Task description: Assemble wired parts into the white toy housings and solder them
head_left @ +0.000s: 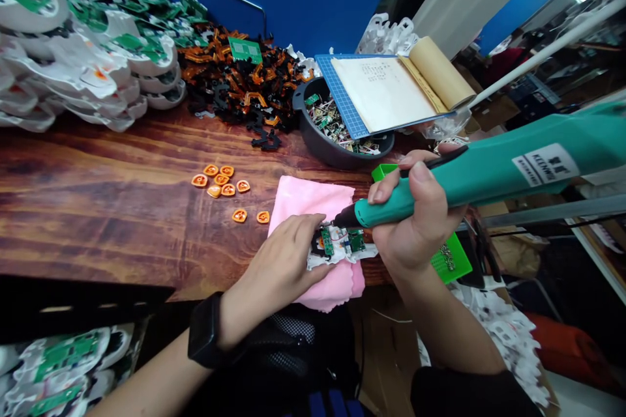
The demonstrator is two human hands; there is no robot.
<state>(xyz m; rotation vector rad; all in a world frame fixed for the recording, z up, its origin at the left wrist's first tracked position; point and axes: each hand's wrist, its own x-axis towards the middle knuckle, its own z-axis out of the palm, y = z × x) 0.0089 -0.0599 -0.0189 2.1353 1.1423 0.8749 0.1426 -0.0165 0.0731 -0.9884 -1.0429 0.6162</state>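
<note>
My right hand [415, 215] grips a teal electric screwdriver [489, 169], its black tip pointing down-left at a small white part with green circuit boards [342, 244]. My left hand [283, 260] presses down on that part's left side, holding it on a pink cloth [308, 199] at the table's front edge. A black watch sits on my left wrist.
Several orange heart-shaped pieces [222, 186] lie on the wooden table [98, 195]. A pile of white parts with green boards [83, 45] fills the back left, black and orange pieces [239, 88] the back middle. A dark bowl [337, 143] holds small parts under a notebook [386, 88].
</note>
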